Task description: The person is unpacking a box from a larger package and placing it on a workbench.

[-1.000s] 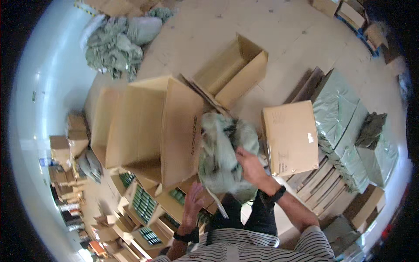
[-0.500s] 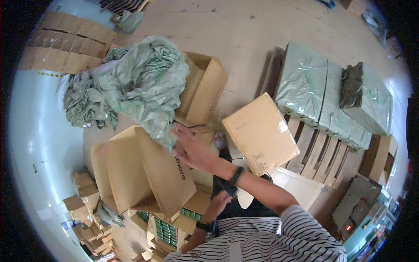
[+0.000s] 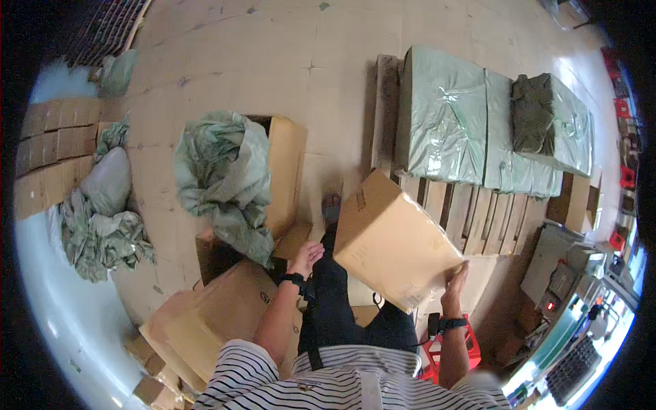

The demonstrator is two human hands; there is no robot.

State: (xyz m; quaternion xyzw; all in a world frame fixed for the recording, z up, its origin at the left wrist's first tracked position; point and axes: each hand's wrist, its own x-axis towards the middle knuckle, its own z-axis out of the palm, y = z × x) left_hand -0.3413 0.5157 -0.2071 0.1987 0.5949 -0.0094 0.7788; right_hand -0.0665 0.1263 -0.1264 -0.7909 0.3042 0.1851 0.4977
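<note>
A sealed cardboard box (image 3: 400, 249) stands tilted in front of my legs, its top and one side showing. My right hand (image 3: 454, 281) grips its lower right corner, the fingers partly hidden behind the edge. My left hand (image 3: 307, 257) is in the air left of the box, fingers stretched out and holding nothing. Just beyond my left hand, a crumpled green plastic sack (image 3: 229, 178) hangs over an open carton (image 3: 285, 171). Another brown carton (image 3: 225, 311) lies beneath my left forearm.
On the right, green-wrapped bales (image 3: 444, 116) rest on a wooden pallet (image 3: 471, 215). A red plastic stool (image 3: 471, 345) is by my right forearm. More sacks (image 3: 102, 219) and stacked cartons (image 3: 58, 147) line the left wall. A bench with a keyboard (image 3: 574, 369) is at lower right.
My right hand has left the green sack and moved right to the box, which is now tilted up. My left hand has moved forward from near my waist. The view has turned right.
</note>
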